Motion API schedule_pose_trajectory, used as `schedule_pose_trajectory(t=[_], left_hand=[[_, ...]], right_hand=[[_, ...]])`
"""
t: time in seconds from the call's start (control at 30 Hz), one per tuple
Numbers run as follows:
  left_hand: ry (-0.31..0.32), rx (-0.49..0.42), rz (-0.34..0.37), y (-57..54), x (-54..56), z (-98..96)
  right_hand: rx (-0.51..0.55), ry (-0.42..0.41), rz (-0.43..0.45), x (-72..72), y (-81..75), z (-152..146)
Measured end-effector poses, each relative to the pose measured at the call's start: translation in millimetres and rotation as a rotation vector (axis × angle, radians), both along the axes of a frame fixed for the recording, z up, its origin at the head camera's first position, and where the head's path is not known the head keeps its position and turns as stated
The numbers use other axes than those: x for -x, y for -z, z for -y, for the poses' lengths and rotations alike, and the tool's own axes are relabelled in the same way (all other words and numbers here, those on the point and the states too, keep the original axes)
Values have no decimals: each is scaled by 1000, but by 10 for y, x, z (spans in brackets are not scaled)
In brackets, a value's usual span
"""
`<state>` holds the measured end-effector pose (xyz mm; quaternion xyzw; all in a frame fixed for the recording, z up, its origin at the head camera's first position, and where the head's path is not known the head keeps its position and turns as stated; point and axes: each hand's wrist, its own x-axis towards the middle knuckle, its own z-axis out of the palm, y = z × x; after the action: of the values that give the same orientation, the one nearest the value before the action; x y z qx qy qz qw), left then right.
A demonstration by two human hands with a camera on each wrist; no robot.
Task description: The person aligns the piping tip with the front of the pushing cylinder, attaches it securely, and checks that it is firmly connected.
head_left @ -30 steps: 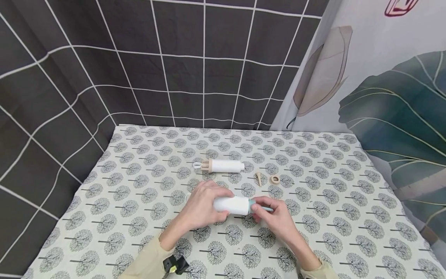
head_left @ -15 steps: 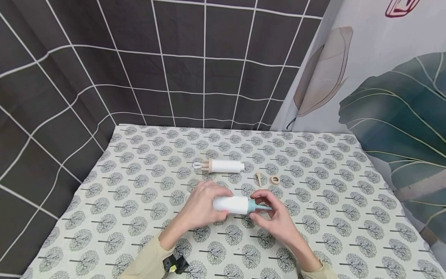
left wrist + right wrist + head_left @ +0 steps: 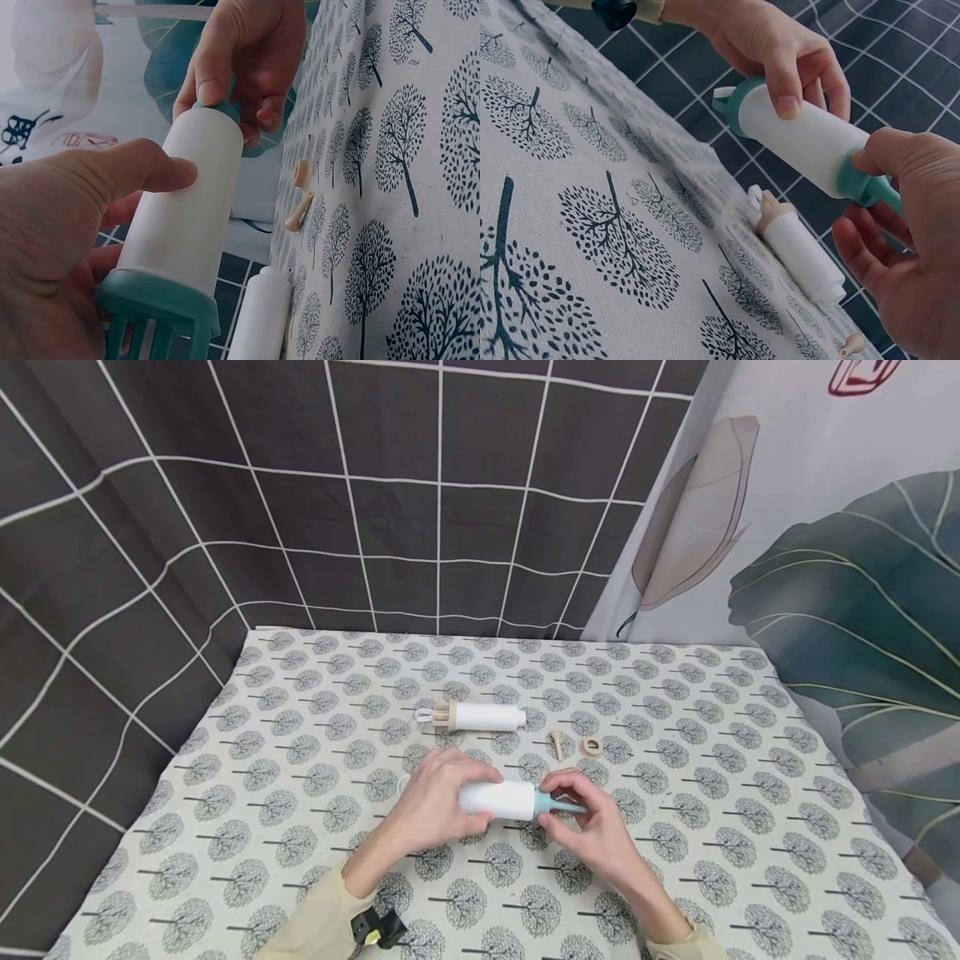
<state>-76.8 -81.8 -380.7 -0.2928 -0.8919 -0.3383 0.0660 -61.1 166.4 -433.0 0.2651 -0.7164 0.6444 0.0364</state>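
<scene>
My left hand point(image 3: 442, 797) grips a white cylindrical tube point(image 3: 510, 800) around its body, the thumb lying along its side. A teal slotted collar point(image 3: 150, 304) surrounds the tube's left end, and a pale loop point(image 3: 724, 93) sticks out beyond it. At the other end is a teal nozzle cap point(image 3: 543, 803) with a thin tapered spout point(image 3: 568, 807). My right hand point(image 3: 592, 827) pinches this cap between thumb and fingertips, the spout pointing into the palm. The tube lies nearly level in the head view, and the left wrist view shows its white wall smooth and plain.
Behind the hands, a similar white tube point(image 3: 487, 717) with a beige slotted end point(image 3: 446, 716) lies on the tree-patterned tablecloth point(image 3: 300, 852). To its right are a small beige cone-shaped nozzle point(image 3: 557, 744) and a beige ring point(image 3: 592, 747). A dark checked curtain point(image 3: 390, 518) hangs behind.
My right fingers have shifted on the teal cap: they covered most of it, then spread, and now pinch it with more of cap and spout showing. My left hand holds still.
</scene>
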Motion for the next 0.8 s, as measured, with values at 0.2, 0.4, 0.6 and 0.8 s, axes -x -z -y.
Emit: schedule_pose_trajectory(t=[0.2, 0.4, 0.6, 0.8], left_hand=[[3, 0, 5, -7, -4, -3], [2, -7, 13, -11, -9, -5], [5, -8, 21, -13, -10, -6], [6, -6, 27, -16, -17, -10]], right_hand=[[-32, 47, 73, -12, -4, 4], [-50, 84, 107, -20, -11, 5], [-52, 92, 129, -16, -19, 5], [-52, 102, 166, -19, -25, 10]])
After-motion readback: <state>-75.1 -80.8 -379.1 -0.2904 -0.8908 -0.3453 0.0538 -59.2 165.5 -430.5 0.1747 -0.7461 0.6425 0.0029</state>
